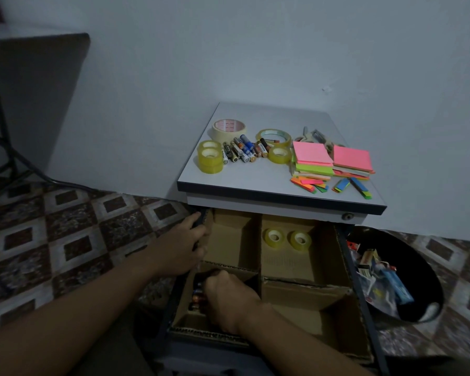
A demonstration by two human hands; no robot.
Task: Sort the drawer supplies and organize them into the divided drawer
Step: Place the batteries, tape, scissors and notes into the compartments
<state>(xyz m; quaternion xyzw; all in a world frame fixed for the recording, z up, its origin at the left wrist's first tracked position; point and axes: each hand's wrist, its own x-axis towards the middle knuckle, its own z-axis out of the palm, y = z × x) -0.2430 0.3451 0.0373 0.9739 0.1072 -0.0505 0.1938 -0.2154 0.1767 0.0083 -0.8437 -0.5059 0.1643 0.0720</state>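
Note:
The open drawer (345, 256) holds cardboard dividers. My right hand (228, 297) reaches down into the near-left compartment, fingers curled over several batteries (197, 297) lying there; whether it grips one is hidden. My left hand (183, 240) grips the drawer's left edge. Two clear tape rolls (286, 238) stand in the far-right compartment. On the cabinet top (242, 177) lie more batteries (246, 150), a masking tape roll (229, 128), clear tape rolls (210, 157), pink and green sticky-note pads (331, 158) and coloured page flags (331, 185).
A black bin (407, 278) with packaging stands on the floor right of the drawer. Scissors and a metal tool (315, 135) lie behind the note pads. A dark table and cables stand at the far left on the patterned tile floor.

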